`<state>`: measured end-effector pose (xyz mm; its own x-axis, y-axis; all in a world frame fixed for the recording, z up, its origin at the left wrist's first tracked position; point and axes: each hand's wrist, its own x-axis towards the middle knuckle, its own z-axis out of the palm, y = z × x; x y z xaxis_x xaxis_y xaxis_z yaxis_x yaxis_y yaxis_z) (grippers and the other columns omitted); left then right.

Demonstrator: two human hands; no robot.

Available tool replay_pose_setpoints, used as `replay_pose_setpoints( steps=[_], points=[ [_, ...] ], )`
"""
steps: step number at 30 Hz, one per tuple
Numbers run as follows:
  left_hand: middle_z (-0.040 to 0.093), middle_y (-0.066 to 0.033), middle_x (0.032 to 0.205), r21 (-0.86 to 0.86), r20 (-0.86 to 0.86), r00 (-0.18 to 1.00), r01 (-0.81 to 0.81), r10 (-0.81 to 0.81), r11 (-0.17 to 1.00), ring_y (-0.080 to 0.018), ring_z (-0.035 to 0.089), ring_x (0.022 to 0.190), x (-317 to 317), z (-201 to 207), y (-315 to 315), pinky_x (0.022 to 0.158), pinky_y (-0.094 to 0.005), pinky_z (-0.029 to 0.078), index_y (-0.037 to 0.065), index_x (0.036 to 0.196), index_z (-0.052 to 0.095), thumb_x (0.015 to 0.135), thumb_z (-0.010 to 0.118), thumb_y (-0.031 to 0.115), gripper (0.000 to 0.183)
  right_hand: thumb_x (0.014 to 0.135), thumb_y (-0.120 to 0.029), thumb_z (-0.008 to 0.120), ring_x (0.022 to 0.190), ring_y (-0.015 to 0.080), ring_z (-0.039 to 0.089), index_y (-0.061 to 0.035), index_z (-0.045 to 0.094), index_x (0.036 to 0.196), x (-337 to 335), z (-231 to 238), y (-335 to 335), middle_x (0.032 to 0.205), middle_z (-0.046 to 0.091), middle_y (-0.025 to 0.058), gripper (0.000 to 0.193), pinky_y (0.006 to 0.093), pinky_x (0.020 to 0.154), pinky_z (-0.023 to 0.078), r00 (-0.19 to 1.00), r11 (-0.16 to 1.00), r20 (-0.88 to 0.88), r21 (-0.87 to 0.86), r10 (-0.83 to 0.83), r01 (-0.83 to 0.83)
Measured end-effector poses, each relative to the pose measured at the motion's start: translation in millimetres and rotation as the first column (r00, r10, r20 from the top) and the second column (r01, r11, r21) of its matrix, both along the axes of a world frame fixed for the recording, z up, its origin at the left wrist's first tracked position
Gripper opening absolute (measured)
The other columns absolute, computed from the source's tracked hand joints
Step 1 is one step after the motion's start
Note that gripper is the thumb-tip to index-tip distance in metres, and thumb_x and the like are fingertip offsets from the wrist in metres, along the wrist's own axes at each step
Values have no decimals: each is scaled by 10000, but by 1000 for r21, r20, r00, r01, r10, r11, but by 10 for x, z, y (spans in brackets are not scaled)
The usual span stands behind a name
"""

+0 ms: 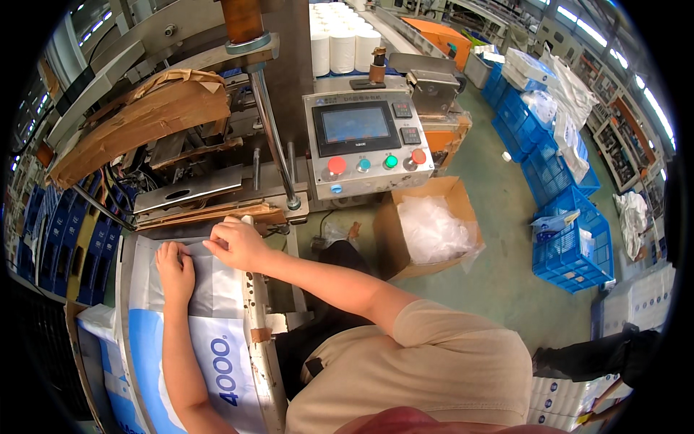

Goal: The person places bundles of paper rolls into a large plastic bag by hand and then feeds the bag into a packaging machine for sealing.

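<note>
Bag: blue, white and silver one (213, 325), right under the left hand and forearm
Left hand (175, 271): fingers bent over its silver end, can't tell if they're pinching it
Right hand (238, 244): curled, just beside the left, grip's hidden from me tbh
Control panel (369, 141): beyond the right hand, off to its right
</note>
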<state>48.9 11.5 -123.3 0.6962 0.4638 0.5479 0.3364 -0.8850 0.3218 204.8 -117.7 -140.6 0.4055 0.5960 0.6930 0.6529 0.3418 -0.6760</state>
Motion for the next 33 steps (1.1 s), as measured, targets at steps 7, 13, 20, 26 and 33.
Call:
replay_pose_setpoints(
  steps=[7, 13, 20, 26, 33],
  points=[
    [530, -146, 863, 6, -4, 1000, 5, -5, 1000, -357, 489, 857, -24, -2, 11, 779, -433, 394, 9, 806, 513, 757, 503, -40, 70, 839, -201, 691, 658, 232, 536, -57, 550, 694, -12, 0, 10, 617, 536, 48, 248, 361, 580, 432, 1000, 1000, -2, -2, 6, -6],
    [518, -115, 846, -2, 5, 1000, 10, -10, 1000, -329, 465, 836, 40, -11, 5, 810, -423, 373, 32, 802, 507, 759, 504, -25, 72, 839, -201, 691, 662, 236, 538, -54, 549, 694, 26, -12, -3, 616, 538, 51, 250, 362, 586, 434, 1000, 1000, -13, 0, 9, -9],
    [511, -116, 848, -37, 11, 1000, 14, -14, 999, -326, 467, 858, -43, -33, 42, 818, -421, 376, 19, 790, 503, 759, 497, -30, 58, 849, -197, 664, 704, 245, 518, -48, 528, 695, -28, -11, 18, 637, 553, 52, 254, 365, 618, 428, 999, 999, -36, -19, 39, -40],
    [502, -114, 842, -52, 1, 999, 32, -32, 998, -322, 466, 861, 4, -11, 21, 828, -421, 375, 17, 798, 500, 755, 500, -36, 68, 852, -199, 659, 697, 256, 513, -41, 529, 699, 7, -8, -10, 636, 554, 64, 255, 373, 613, 421, 999, 999, -20, -14, 31, -31],
    [506, -111, 849, -51, -6, 1000, 31, -31, 998, -323, 467, 865, -14, -24, 41, 821, -420, 376, 18, 807, 500, 753, 500, -36, 77, 842, -196, 665, 679, 264, 510, -37, 521, 693, 5, -16, 7, 633, 548, 70, 261, 374, 611, 420, 1000, 1000, -11, 6, 20, -20]
  ],
)
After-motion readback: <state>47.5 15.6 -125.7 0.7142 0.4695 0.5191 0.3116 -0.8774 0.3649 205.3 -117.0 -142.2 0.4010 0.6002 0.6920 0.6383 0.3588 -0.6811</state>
